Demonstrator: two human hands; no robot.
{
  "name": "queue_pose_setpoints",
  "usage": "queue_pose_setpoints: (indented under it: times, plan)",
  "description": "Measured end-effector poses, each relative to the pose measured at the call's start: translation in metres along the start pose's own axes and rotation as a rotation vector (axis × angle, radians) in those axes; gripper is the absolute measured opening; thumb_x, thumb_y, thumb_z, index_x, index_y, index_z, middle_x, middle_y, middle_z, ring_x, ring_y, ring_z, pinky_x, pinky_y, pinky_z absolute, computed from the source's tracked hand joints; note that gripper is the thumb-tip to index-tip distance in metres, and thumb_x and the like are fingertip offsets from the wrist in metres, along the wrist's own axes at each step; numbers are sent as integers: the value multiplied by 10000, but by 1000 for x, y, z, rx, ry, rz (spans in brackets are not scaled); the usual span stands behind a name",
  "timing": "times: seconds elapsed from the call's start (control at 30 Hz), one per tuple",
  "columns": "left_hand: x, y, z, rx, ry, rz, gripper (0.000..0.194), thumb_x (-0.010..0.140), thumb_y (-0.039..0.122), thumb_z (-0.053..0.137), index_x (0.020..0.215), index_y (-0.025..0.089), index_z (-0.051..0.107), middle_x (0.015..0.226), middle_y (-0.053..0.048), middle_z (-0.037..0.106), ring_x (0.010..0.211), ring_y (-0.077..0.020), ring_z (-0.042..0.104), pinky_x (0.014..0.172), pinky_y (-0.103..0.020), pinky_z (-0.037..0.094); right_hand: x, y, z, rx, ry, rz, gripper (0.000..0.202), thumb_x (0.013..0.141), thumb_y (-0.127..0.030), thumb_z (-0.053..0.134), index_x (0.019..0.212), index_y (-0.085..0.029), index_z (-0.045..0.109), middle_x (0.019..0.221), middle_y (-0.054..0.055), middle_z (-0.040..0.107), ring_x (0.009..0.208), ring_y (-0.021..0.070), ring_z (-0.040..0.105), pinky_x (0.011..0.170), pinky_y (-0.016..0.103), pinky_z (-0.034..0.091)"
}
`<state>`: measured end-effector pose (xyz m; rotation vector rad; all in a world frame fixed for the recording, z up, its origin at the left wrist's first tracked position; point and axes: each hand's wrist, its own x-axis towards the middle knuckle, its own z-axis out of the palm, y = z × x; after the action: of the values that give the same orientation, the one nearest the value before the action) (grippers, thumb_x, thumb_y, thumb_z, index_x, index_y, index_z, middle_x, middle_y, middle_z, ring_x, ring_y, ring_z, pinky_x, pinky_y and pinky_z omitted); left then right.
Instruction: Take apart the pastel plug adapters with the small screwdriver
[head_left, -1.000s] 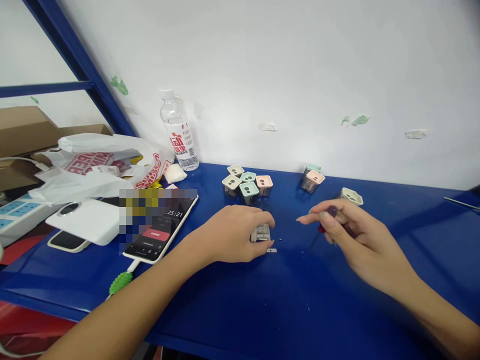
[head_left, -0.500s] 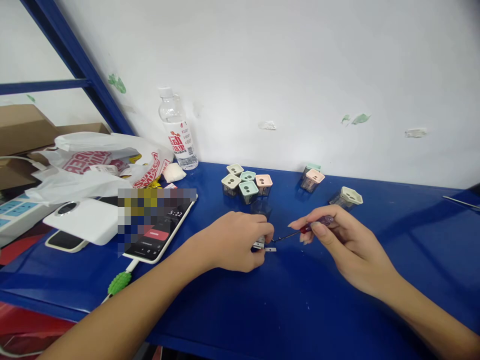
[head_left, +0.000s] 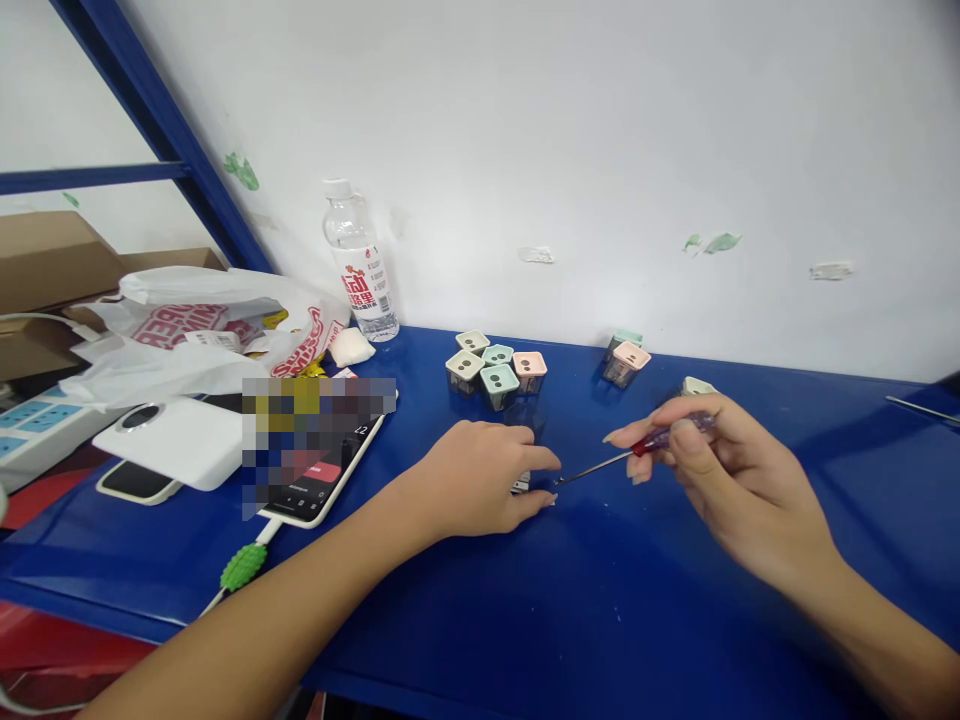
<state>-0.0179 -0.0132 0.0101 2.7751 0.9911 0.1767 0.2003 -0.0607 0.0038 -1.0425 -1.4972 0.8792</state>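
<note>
My left hand rests low over the desk, curled over a small metal-looking pencil sharpener piece, mostly hidden under the fingers. Its thumb and index finger reach out toward the tip of a screwdriver. My right hand is closed on the screwdriver's clear purple handle, with a red collar in front. A tiny dark bit, perhaps a screw, shows at the tip. Just behind my left hand stands a dark see-through container, partly covered. Several pencil sharpeners with pastel lids are grouped behind it.
Two more sharpeners stand near the wall, and another is partly behind my right hand. At left are a water bottle, a plastic bag, a phone on a cable and a white device. A thin metal rod lies far right.
My right hand has drawn back to the right with the screwdriver. The left thumb and index finger have stretched toward its tip, and the small flat blade by them is no longer visible.
</note>
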Motion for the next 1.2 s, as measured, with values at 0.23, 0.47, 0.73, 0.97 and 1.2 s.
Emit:
queue_pose_setpoints:
  times: [0.23,0.47,0.73,0.97,1.2]
  plan:
    - [-1,0,3,67,33,86,282,931,384,472,1089,306,693,839,-26,627,778,-160,627,628,-248,436,0,0,-1,34,13,22,201,931,-420,523,942,-223,555,936,73,719,668,145,649,643,315,575]
    - [-2,1,3,44,66,101,293,945,348,443,1079,309,700,777,-20,602,727,-144,607,601,-252,425,0,-4,0,40,60,42,175,923,-407,535,926,-235,565,900,63,719,642,155,653,630,329,580]
    - [-1,1,2,60,30,82,320,954,370,412,1118,330,683,785,-21,614,726,-149,611,584,-246,396,-1,-4,1,47,72,32,158,926,-392,541,935,-239,578,914,53,721,662,146,653,643,310,574]
    - [-2,2,2,46,29,77,328,960,380,399,1114,329,683,793,-16,619,730,-151,616,586,-256,389,-1,-3,0,31,50,0,135,924,-374,549,931,-243,581,898,44,730,671,153,674,642,310,588]
    - [-1,5,5,16,70,34,356,968,379,365,1150,324,666,812,-15,629,743,-159,628,600,-270,416,-5,-8,3,76,124,-32,95,862,-335,650,873,-244,628,889,57,738,641,170,692,612,319,615]
